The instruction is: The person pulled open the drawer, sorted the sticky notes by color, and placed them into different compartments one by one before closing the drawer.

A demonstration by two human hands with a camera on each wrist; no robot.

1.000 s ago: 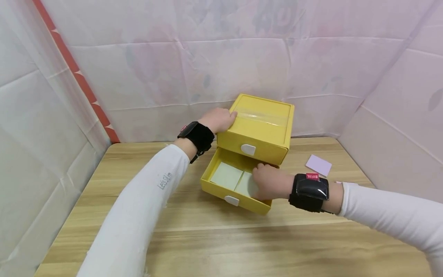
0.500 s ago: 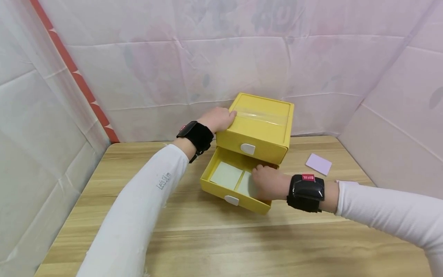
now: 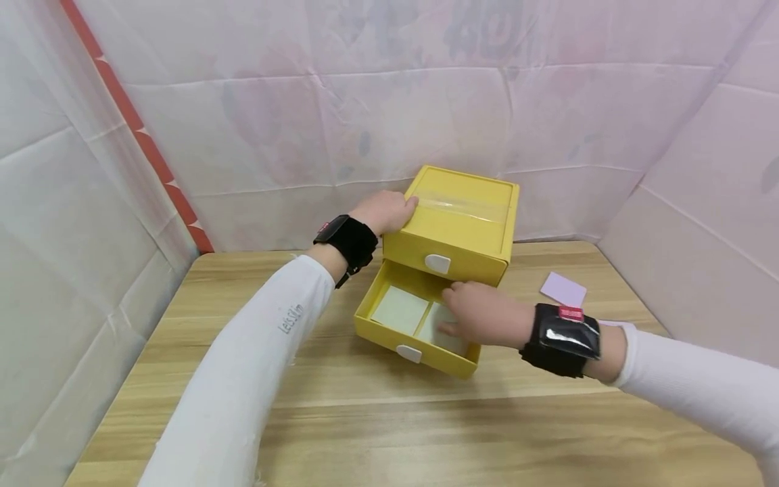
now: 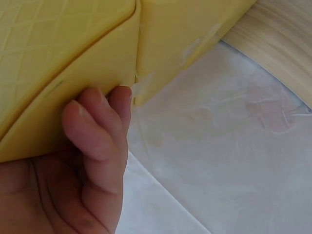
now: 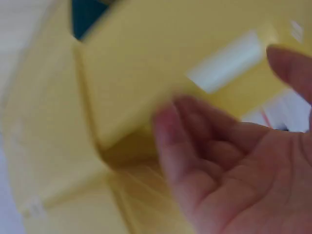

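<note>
While the left hand (image 3: 385,211) gripped the yellow drawer box (image 3: 462,220), the right hand (image 3: 481,314), fingers relaxed and empty, hovered over pads (image 3: 399,309) in the open lower drawer (image 3: 389,336); its withdrawing fingers might have snagged the closed upper drawer.

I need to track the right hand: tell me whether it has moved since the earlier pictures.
Yes. The right hand has lifted slightly and drawn back toward the drawer's front right corner, fingers now straighter.
</note>
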